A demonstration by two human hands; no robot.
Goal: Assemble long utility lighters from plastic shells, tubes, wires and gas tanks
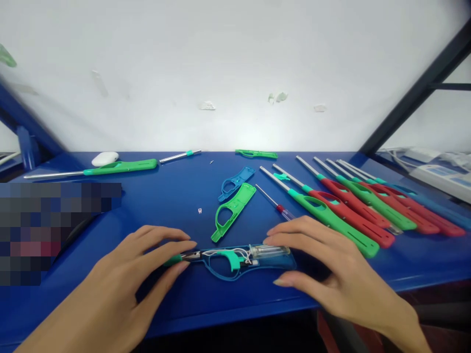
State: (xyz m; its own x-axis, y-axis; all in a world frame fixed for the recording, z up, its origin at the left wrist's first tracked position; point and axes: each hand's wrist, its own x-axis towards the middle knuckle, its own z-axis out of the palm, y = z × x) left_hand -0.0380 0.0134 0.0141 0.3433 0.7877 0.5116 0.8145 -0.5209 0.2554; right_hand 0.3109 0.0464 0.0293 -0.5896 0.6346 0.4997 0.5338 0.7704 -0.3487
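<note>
An opened blue gas lighter (228, 278) lies across the table's front, its inside facing up. White wires, a teal trigger (232, 260) and a clear fuel tank (268, 251) show in the half shell. My left hand (143, 274) pinches the lighter's left end, beside its teal collar (172, 260). Over the right end, my right hand (324, 260) rests its fingertips on the tank's far side, with the thumb at the near edge of the shell. Behind the lighter lie a green shell half (237, 206) and a blue shell half (246, 175).
Several red, green and blue lighters (342, 225) lie in a row at right. A screwdriver (281, 208) is beside them. A green lighter (125, 167), white case (105, 158), metal tube (178, 157) and green shell (257, 154) lie farther back. A small white part (199, 211) sits mid-table.
</note>
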